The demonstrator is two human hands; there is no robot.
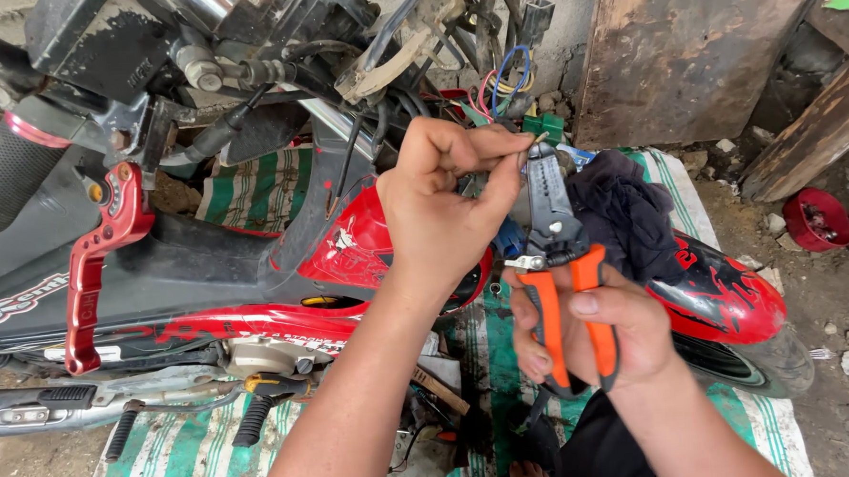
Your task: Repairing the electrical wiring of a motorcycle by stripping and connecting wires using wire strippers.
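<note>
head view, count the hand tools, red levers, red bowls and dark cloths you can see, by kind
wire stripper, in the right hand: 1
red lever: 1
red bowl: 1
dark cloth: 1
total: 4
The left hand pinches a wire end at the stripper's tip.

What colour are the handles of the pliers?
Orange with grey edging, seen in the head view: pliers in the right hand.
</note>
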